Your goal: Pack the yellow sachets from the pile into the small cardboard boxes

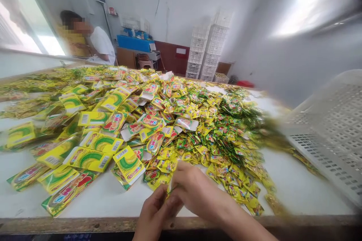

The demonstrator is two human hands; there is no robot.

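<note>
Glossy plastic-film sachets [128, 163] are being shown mid-frame; smooth white tabletop [113, 196] is being bordered by a worn wooden edge [70, 225]; matt perforated plastic crate [330, 135] at right.

large packets [89, 158]: yellow, green arc, white barcode patch; some show red and blue lettering
small sachets [223, 135]: yellow and green, red flecks
thin sachet [171, 189]: green-yellow, blurred
tabletop [294, 188]: white, brown edge
basket [333, 128]: white, grid of holes
stacked crates [207, 51]: white lattice
box [135, 42]: blue
</note>
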